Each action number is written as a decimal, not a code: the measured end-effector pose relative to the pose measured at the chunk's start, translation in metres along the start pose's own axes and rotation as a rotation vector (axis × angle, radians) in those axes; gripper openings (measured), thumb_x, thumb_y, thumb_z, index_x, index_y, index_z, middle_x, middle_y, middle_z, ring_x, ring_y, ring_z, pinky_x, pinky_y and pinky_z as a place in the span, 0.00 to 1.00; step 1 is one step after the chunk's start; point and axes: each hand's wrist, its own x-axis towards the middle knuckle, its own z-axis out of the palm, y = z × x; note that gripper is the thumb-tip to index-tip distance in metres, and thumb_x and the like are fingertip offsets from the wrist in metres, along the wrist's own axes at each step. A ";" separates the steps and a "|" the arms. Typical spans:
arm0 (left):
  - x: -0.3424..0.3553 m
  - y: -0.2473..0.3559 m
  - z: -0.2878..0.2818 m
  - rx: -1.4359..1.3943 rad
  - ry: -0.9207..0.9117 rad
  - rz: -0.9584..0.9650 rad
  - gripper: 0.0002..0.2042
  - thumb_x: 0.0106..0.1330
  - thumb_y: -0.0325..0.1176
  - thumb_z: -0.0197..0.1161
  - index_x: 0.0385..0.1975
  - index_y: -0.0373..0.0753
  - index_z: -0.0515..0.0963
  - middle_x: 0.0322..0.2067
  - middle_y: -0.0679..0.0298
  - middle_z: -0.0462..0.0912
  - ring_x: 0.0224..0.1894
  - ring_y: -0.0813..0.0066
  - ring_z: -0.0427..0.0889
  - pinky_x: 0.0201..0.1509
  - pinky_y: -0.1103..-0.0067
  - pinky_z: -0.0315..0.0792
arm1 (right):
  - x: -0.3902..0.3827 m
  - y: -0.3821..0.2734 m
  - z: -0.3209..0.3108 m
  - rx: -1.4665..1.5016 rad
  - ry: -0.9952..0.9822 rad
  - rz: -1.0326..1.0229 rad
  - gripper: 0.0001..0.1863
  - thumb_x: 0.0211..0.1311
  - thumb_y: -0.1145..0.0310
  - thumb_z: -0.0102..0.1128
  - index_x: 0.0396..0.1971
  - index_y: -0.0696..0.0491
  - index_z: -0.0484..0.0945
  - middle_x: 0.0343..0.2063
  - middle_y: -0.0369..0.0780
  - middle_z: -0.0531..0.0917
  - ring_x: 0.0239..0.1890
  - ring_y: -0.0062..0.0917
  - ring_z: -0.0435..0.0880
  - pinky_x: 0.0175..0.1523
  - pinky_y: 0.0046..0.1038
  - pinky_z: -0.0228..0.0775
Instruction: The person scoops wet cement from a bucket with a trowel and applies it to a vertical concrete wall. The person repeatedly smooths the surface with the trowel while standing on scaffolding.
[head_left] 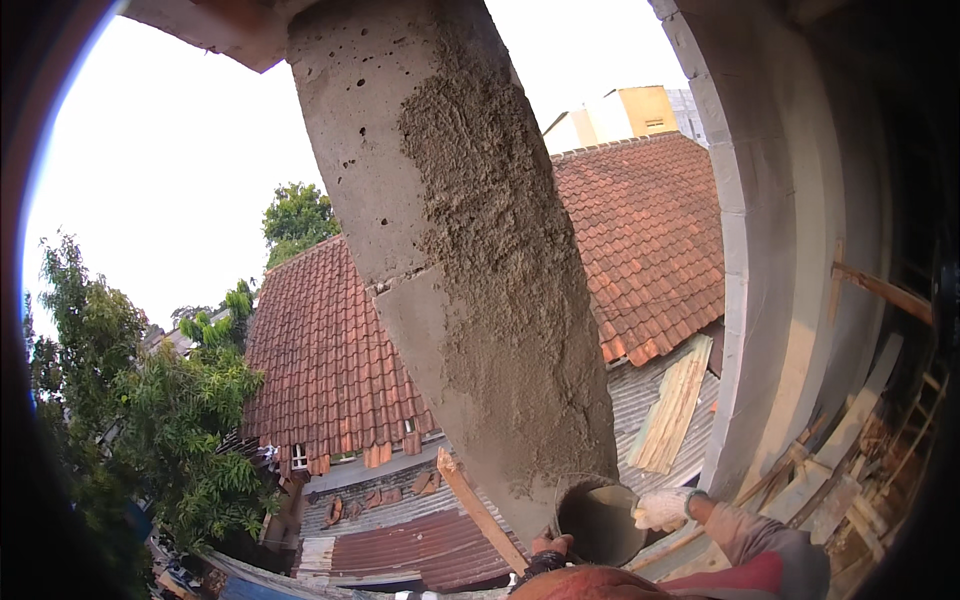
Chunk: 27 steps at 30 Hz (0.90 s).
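A dark round bucket [597, 545] is tipped with its mouth toward me, against the foot of a grey concrete column [350, 150]. At the bucket's left rim my left hand [551, 543] is closed, a dark band round its wrist. My right hand [665, 508], in a whitish glove, grips a trowel whose pale blade [612, 497] is at the bucket's mouth; the handle is mostly hidden by the fingers. Rough wet-looking mortar [500, 220] covers much of the column's right side, while its left side is bare, smoother concrete with small pits.
A wooden batten [480, 510] leans left of the column's foot. Beyond and below lie red tiled roofs [330, 350] and rusty corrugated sheets [420, 550]. Leafy trees [180, 400] stand at left. On the right are a block wall [735, 250] and loose timber planks [840, 490].
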 end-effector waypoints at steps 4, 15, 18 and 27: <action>-0.018 0.070 0.005 -0.033 -0.087 0.029 0.28 0.52 0.38 0.78 0.56 0.37 0.87 0.43 0.51 0.94 0.46 0.57 0.93 0.56 0.66 0.83 | 0.054 -0.020 0.051 -0.307 0.159 -0.178 0.24 0.67 0.59 0.54 0.55 0.56 0.88 0.52 0.52 0.91 0.57 0.45 0.91 0.59 0.47 0.82; -0.035 0.071 0.008 0.049 0.181 0.342 0.33 0.49 0.40 0.76 0.60 0.38 0.87 0.45 0.44 0.93 0.49 0.51 0.94 0.55 0.63 0.83 | 0.032 0.046 0.060 0.872 -0.305 -0.057 0.20 0.81 0.48 0.58 0.50 0.52 0.80 0.26 0.29 0.75 0.22 0.16 0.73 0.23 0.23 0.61; -0.039 0.093 0.003 0.071 0.101 0.374 0.34 0.50 0.39 0.75 0.63 0.44 0.86 0.47 0.41 0.92 0.51 0.44 0.92 0.57 0.61 0.83 | 0.037 0.037 0.108 1.482 -0.563 -0.229 0.21 0.86 0.52 0.54 0.62 0.52 0.74 0.26 0.27 0.68 0.20 0.13 0.63 0.23 0.19 0.55; -0.018 0.066 -0.002 -0.059 0.177 -0.157 0.23 0.46 0.30 0.74 0.46 0.32 0.88 0.32 0.52 0.92 0.33 0.63 0.88 0.43 0.66 0.83 | 0.019 0.009 0.129 2.016 -0.597 -0.685 0.17 0.87 0.51 0.48 0.39 0.48 0.71 0.24 0.30 0.69 0.17 0.17 0.63 0.26 0.24 0.59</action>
